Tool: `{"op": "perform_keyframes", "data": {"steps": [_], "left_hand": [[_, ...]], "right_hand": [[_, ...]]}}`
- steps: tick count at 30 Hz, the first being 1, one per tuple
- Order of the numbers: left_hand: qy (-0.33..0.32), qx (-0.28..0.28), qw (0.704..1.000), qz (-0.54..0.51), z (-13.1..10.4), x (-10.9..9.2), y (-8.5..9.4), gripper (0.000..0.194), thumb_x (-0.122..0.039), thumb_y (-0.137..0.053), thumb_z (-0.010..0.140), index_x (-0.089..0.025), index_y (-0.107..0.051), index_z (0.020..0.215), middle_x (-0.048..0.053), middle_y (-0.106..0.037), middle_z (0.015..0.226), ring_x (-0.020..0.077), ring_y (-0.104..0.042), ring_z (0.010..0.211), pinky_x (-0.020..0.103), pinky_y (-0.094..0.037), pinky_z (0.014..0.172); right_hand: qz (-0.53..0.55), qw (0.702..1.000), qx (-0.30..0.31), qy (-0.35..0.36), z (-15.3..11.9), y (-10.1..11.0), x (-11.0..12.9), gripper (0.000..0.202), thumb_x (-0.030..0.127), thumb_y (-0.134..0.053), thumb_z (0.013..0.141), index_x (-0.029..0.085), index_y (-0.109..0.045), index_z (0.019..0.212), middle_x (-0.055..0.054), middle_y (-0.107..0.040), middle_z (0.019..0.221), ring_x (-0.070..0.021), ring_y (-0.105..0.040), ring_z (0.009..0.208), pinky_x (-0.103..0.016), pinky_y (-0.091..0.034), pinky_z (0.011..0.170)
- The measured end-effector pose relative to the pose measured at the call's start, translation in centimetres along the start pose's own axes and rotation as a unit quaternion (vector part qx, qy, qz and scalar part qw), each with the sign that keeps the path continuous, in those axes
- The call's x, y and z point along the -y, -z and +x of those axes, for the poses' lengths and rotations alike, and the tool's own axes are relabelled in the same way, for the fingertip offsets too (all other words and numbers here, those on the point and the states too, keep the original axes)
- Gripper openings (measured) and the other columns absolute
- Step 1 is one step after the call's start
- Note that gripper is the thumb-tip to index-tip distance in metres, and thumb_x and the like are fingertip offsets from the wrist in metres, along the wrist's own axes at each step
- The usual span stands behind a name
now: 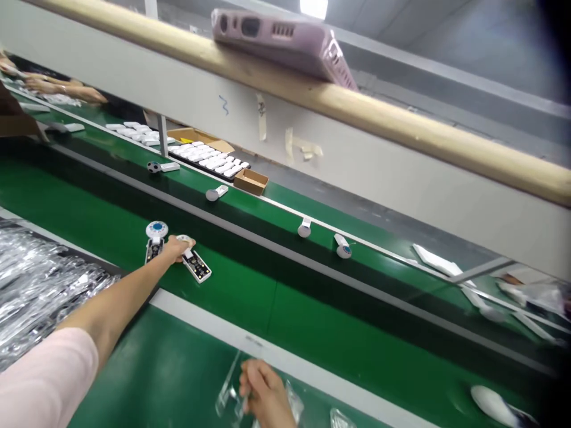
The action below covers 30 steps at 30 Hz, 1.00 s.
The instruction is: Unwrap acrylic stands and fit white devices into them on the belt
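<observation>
— Two hands, both the wearer's own. Where does the left one sit?

— The left hand (177,248) is stretched far forward, arm nearly straight, a pale pink sleeve at the shoulder end. Its fingers curl down over the round head of a small white device with a dark circuit-board body (195,263), which lies flat on the green conveyor belt (312,315). The grip is closed loosely on that head; the board end sticks out toward the right, free.

— Anything beside it?

— Just to its left lies a second white device with a blue round dial (156,236), touching or nearly touching the hand; I cannot tell which.

— And the right hand?

— The right hand (263,389) is low and close to the body, knuckles up, fingers bent over a clear plastic bag (229,389) on the near green tabletop (169,380). The fingertips are hidden, so how tight the grip is I cannot tell.

— Around them?

— Crinkled silver foil bags (40,285) are piled at the left. Farther along the belt sit several small white devices (304,227), well apart, and a dark tray of white parts (209,157) beside a small brown cardboard box (251,181). A pink phone case (285,41) rests on the wooden rail (401,128) overhead. Another person's hands (66,89) work at the far left.
</observation>
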State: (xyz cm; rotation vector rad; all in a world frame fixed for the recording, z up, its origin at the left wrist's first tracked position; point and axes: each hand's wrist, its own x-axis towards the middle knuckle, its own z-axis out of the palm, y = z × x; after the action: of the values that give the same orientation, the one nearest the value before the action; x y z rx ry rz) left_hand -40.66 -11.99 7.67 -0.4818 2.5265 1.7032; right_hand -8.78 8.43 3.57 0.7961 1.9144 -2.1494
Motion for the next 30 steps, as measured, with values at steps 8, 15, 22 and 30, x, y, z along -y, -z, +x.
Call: {"op": "perform_keyframes", "data": {"steps": [8,15,22,30], "left_hand": [[-0.139,0.037,0.985,-0.093,-7.9,-2.1,2.6,0.078,-0.027,-0.081,0.052,-0.021,-0.041,0.118,0.002,-0.057,0.101,0.0149,-0.057,0.085,0.024,-0.046,0.073],[-0.009,0.146,0.908,-0.393,-17.4,-1.6,5.0,0.05,-0.041,-0.074,0.062,-0.02,-0.05,0.1,0.0,-0.056,0.086,0.015,-0.057,0.073,0.027,-0.046,0.064],[0.081,0.121,0.886,-0.44,-21.4,0.7,6.6,0.049,-0.045,-0.07,0.066,-0.02,-0.049,0.102,0.002,-0.06,0.088,0.0183,-0.06,0.079,0.03,-0.046,0.071],[0.066,0.1,0.936,-0.33,-25.5,-0.8,6.5,0.052,-0.05,-0.069,0.063,-0.02,-0.052,0.102,0.002,-0.058,0.087,0.0159,-0.054,0.078,0.025,-0.041,0.065]], "right_hand": [[-0.325,0.944,-0.037,0.039,0.1,-2.5,2.1,0.016,0.027,-0.056,0.08,0.013,-0.063,0.077,-0.014,-0.067,0.078,-0.03,-0.065,0.078,-0.047,-0.052,0.07],[-0.639,0.555,0.223,0.485,0.1,-1.8,0.8,0.041,0.013,-0.051,0.084,0.024,-0.05,0.123,-0.007,-0.049,0.133,-0.0284,-0.042,0.123,-0.048,-0.038,0.101],[-0.557,0.697,0.015,0.452,1.1,0.5,1.7,0.044,0.021,-0.048,0.083,0.02,-0.044,0.127,-0.01,-0.059,0.102,-0.0262,-0.057,0.094,-0.04,-0.051,0.083],[-0.521,0.715,-0.056,0.463,-5.4,-6.4,6.1,0.053,0.038,-0.033,0.092,0.027,-0.018,0.142,-0.012,-0.051,0.098,-0.0292,-0.054,0.088,-0.039,-0.053,0.063]]}}
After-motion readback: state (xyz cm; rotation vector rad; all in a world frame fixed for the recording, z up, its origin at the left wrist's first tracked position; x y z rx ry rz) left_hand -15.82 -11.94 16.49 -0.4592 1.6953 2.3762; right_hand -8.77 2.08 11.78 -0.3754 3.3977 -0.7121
